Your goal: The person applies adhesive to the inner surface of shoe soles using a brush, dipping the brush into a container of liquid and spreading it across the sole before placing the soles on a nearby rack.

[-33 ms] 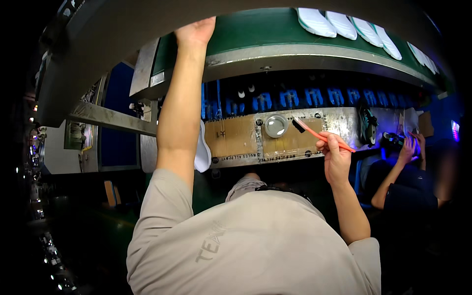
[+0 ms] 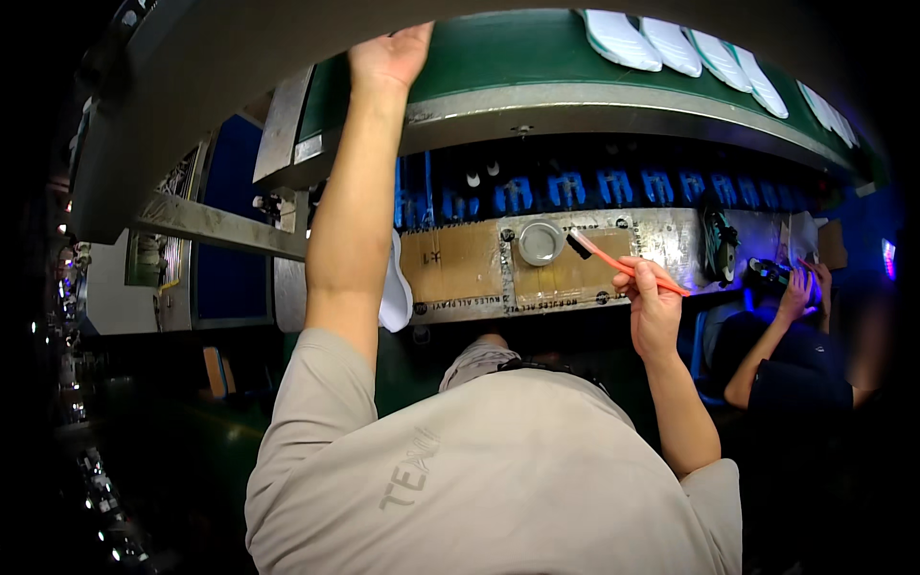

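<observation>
My left arm stretches far forward, and my left hand (image 2: 391,59) is over the green belt (image 2: 498,56) at the top. A dark overhead bar hides most of its fingers, so what they hold, if anything, does not show. In my right hand (image 2: 652,311) is a brush (image 2: 628,270) with an orange-red handle and black bristles, gripped between thumb and fingers. The bristle end points left, near a round clear bowl (image 2: 540,243) of pale liquid on the cardboard-covered bench (image 2: 455,273). A white shoe sole (image 2: 395,292) lies partly behind my left forearm.
Several white soles (image 2: 623,40) with green edges lie on the belt at the right. Under it stands a row of blue holders (image 2: 565,190). A dark shoe (image 2: 719,244) sits on the bench's right part. Beside it, a co-worker's hands (image 2: 795,292) handle another dark shoe.
My left hand has shifted slightly right along the belt, and a little more of its fingers shows. The soles on the belt sit slightly farther right. My right hand keeps the brush.
</observation>
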`<state>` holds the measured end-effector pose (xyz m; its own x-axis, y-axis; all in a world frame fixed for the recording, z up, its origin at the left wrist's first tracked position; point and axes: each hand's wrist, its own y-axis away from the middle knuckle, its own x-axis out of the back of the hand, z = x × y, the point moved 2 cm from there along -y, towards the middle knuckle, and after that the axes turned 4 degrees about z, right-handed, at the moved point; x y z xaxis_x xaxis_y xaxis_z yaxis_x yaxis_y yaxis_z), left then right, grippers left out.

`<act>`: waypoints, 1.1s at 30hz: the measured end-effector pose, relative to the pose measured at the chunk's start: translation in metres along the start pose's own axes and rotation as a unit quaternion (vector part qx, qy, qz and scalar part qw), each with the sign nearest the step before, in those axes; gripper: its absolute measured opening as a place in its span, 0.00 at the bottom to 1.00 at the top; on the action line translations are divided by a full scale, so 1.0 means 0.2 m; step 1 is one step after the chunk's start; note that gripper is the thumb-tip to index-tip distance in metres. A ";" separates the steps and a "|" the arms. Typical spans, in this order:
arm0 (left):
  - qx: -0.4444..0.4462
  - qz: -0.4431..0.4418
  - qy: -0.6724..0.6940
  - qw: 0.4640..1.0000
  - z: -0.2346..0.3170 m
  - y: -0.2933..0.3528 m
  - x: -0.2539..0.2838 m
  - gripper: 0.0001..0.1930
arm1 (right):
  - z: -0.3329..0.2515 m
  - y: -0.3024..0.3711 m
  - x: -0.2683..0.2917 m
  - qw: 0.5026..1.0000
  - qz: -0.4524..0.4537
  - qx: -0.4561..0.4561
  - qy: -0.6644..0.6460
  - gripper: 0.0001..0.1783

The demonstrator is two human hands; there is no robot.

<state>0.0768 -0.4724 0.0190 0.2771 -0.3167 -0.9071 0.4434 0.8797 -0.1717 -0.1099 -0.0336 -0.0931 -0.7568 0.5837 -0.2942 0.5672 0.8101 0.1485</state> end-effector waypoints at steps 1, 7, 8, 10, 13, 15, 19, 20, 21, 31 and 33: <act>0.017 0.079 -0.057 0.995 -0.04 0.04 0.03 0.31 | 0.03 -0.02 0.00 1.000 -0.012 -0.010 0.014 0.17; 0.191 0.090 -0.466 0.859 -0.17 1.08 0.41 0.24 | 0.25 -0.10 0.03 0.986 -0.054 -0.029 0.154 0.16; 0.123 0.136 -0.809 0.558 -0.15 1.26 0.65 0.23 | 0.27 -0.10 0.04 0.979 -0.059 -0.024 0.195 0.16; 0.056 0.151 -0.907 0.388 -0.08 1.41 0.91 0.28 | 0.32 -0.13 0.05 0.973 -0.083 -0.036 0.214 0.18; 0.183 0.337 -0.891 0.243 0.01 1.63 1.41 0.43 | 0.41 -0.19 0.06 0.953 -0.110 -0.011 0.283 0.16; 0.243 0.364 -0.854 0.281 0.06 1.72 1.64 0.51 | 0.46 -0.30 0.07 0.913 -0.136 0.023 0.385 0.15; 0.221 0.354 -0.838 0.352 0.09 1.68 1.74 0.46 | 0.48 -0.48 0.00 0.860 -0.149 0.052 0.486 0.14; 0.205 0.356 -0.846 0.339 0.11 1.67 1.72 0.44 | 0.53 -0.53 -0.02 0.853 -0.165 0.049 0.492 0.14; 0.185 0.373 -0.849 0.327 0.14 1.71 1.73 0.41 | 0.56 -0.54 -0.04 0.849 -0.174 0.055 0.495 0.14; 0.181 0.284 -0.263 0.904 0.07 1.80 1.39 0.31 | 0.46 -0.48 -0.09 0.862 -0.164 0.097 0.469 0.11; 0.163 0.158 -0.199 0.953 0.07 1.82 1.02 0.38 | 0.40 -0.44 -0.11 0.886 -0.157 0.149 0.410 0.09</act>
<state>0.3070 -0.2228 -0.2227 0.7141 -0.2210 -0.6643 0.5078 0.8167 0.2741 -0.1179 -0.1212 -0.1747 -0.8053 0.2737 0.5260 0.2541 0.9608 -0.1109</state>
